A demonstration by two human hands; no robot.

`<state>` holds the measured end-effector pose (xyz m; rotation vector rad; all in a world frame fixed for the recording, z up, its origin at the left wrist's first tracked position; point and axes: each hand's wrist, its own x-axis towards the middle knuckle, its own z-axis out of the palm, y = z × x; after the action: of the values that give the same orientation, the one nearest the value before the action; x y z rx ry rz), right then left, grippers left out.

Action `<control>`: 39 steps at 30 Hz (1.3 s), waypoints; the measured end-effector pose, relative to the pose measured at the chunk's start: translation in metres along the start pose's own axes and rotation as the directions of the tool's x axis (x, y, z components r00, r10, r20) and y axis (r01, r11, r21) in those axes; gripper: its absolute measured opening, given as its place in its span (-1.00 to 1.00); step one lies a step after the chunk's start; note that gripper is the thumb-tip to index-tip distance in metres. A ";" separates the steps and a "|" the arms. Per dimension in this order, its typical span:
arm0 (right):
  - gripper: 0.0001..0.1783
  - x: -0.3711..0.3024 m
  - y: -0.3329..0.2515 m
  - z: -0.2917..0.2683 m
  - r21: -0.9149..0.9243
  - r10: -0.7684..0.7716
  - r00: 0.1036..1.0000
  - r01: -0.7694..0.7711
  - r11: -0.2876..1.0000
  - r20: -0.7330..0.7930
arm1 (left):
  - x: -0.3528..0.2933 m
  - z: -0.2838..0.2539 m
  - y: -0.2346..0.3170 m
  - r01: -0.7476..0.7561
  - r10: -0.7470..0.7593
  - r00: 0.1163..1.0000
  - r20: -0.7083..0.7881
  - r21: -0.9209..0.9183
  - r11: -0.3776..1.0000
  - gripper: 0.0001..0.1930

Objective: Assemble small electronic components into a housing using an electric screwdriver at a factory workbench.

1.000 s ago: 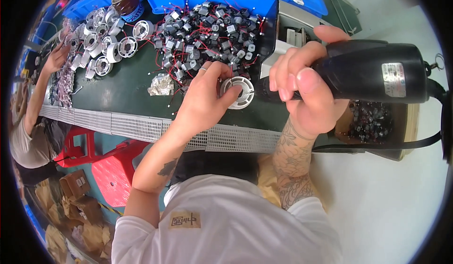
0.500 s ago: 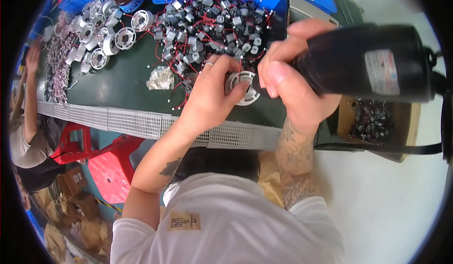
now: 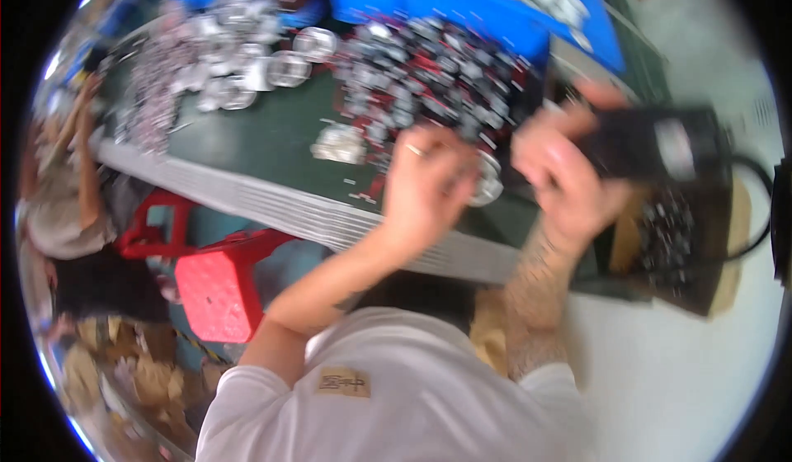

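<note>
Head view, blurred: left hand [image 3: 425, 186] grips round silver metal part [image 3: 487, 183] on dark green surface [image 3: 264, 144]; right hand [image 3: 565, 177] clenched on black power tool [image 3: 660, 144]. Blue plastic tray [image 3: 462, 4] holds small black-and-red components [image 3: 437, 66]; brown cardboard box [image 3: 726, 239] holds dark parts [image 3: 668, 243]

Single view: head-worn fisheye camera, looking steeply down from above the person's chest, close over the green tabletop [image 3: 272, 144]; both forearms enter from below; edges bend toward the dark rim; picture motion-blurred.
</note>
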<state>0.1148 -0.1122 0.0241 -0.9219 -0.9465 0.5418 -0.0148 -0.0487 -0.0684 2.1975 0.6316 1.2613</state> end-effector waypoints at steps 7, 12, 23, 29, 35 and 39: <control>-0.35 -0.017 -0.024 -0.054 0.154 -0.199 0.979 0.189 0.970 0.046 | 0.020 -0.059 0.000 0.192 -0.203 0.978 -0.048 -0.171 0.966 -0.91; -0.38 -0.021 -0.009 -0.051 0.166 -0.110 0.993 0.114 0.980 -0.033 | 0.092 -0.166 -0.110 0.388 -0.279 0.904 -0.323 0.353 0.851 -0.81; -0.38 -0.020 -0.007 -0.048 0.263 -0.018 0.999 0.028 0.964 -0.041 | 0.164 -0.129 -0.051 0.142 -0.136 0.985 -0.101 0.045 0.989 -0.80; -0.38 -0.024 -0.008 -0.045 0.128 0.024 0.999 -0.019 0.992 -0.035 | 0.282 -0.009 -0.124 -0.243 0.072 0.943 0.325 0.524 0.816 -0.66; -0.44 -0.023 -0.001 -0.048 0.198 0.111 0.991 -0.095 0.976 -0.069 | 0.338 0.036 -0.217 -0.367 -0.467 0.601 0.649 0.743 0.560 -0.43; -0.44 -0.022 -0.002 -0.051 0.200 0.099 0.994 -0.087 0.976 -0.051 | 0.332 0.033 -0.194 -0.422 -0.403 0.667 0.626 0.764 0.488 -0.42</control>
<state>0.1479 -0.1509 0.0030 -0.8016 -0.7826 0.6717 0.1394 0.2979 0.0035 3.2056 1.0254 -0.3178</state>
